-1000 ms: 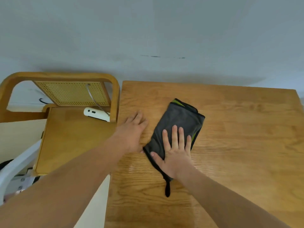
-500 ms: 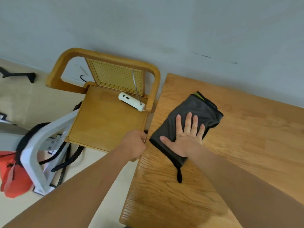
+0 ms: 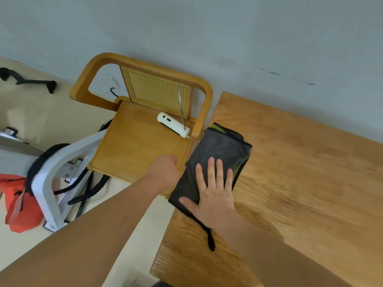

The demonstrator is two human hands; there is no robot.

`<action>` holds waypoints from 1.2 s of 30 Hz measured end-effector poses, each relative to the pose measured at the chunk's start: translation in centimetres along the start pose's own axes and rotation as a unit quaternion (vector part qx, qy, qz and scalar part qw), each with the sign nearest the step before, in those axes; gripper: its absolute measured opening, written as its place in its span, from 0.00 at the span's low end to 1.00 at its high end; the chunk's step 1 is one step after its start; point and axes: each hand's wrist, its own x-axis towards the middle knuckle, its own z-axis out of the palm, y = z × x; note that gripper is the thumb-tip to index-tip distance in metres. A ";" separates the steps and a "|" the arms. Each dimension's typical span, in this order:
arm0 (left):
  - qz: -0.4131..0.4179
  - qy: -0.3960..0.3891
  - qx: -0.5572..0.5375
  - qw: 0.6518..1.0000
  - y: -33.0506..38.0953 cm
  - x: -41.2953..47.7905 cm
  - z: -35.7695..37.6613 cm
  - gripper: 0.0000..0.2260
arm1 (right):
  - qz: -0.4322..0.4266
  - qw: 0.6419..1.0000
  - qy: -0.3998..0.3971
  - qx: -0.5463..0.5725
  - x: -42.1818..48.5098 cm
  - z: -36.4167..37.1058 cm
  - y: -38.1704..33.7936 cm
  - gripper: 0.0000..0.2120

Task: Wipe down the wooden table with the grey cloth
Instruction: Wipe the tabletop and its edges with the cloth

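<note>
The grey cloth point(image 3: 219, 150), folded, with green and black trim, lies at the left edge of the wooden table point(image 3: 300, 183). Its left side reaches the table's edge, and a black loop trails from its near end. My right hand point(image 3: 213, 193) lies flat on the cloth's near half, fingers spread, palm pressing down. My left hand point(image 3: 165, 170) is curled into a fist just left of the cloth, over the corner of the chair seat. I cannot tell whether it touches the table's edge.
A wooden chair point(image 3: 141, 146) with a cane back stands against the table's left side, with a white device point(image 3: 173, 125) on its seat. On the floor to the left are a white frame point(image 3: 51, 179), black straps and an orange bag point(image 3: 18, 204). A grey wall runs behind.
My right hand has slid the cloth left to the table's edge. My left hand left the tabletop and curled shut beside the edge. The view has swung left and shows the floor.
</note>
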 end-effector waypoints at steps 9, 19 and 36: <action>0.057 0.005 -0.016 0.998 4.1 2.5 -0.6 0.24 | -0.057 0.996 -0.029 -0.059 5.7 -4.6 6.3 0.48; 0.153 0.071 -0.024 0.985 7.7 4.4 -1.0 0.22 | 0.031 0.999 0.014 -0.008 15.6 -11.4 11.2 0.50; 0.212 0.086 0.069 0.971 12.8 2.1 5.5 0.28 | 0.283 0.955 0.052 0.074 4.0 -6.6 23.1 0.32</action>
